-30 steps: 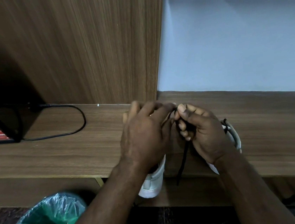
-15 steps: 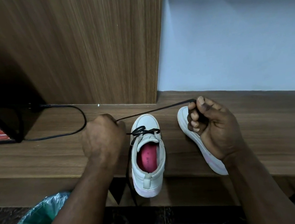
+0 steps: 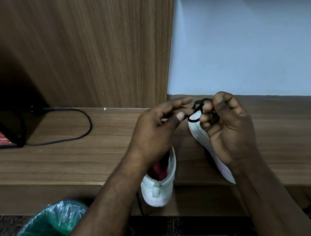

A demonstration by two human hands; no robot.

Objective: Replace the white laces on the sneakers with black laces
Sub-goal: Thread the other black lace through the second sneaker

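Left hand (image 3: 158, 135) and right hand (image 3: 227, 129) each close their grip on the thin black lace (image 3: 196, 104) above the white pink-lined sneaker (image 3: 160, 185) on the brown wooden bench (image 3: 77, 155). Knotting appears underway; the lacing of the second white sneaker (image 3: 199, 134) is unseen.

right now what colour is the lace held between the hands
Black. The lace shows best in the head view, looped above the white sole.

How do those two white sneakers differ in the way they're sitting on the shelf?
The upright sneaker stands on its sole, reddish inside showing; the tipped sneaker lies on its side, ribbed sole showing. The left hand hides the upright sneaker's toe; the tipped sneaker's toe shows beside the right hand, which pinches the black lace. Both are white.
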